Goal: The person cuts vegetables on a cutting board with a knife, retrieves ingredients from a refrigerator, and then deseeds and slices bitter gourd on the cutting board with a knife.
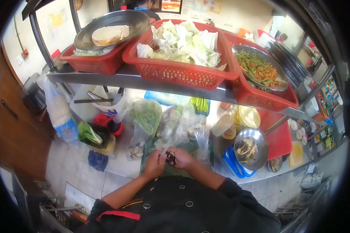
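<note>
Close to my body, my left hand and my right hand meet over the table's front edge. Their fingers are closed around a small dark brown piece of food, too small and covered to name surely. Clear plastic bags of vegetables lie just beyond the fingers. A bag with a leafy green head is to the left of these. To the right, a metal bowl holds pale, torn strips and leans on blue plastic containers.
A metal shelf crosses above the table, bearing red baskets of cut cabbage and other food. A pan of sliced vegetables sits at right. Bok choy and a white bucket stand left. Another person is beyond the shelf.
</note>
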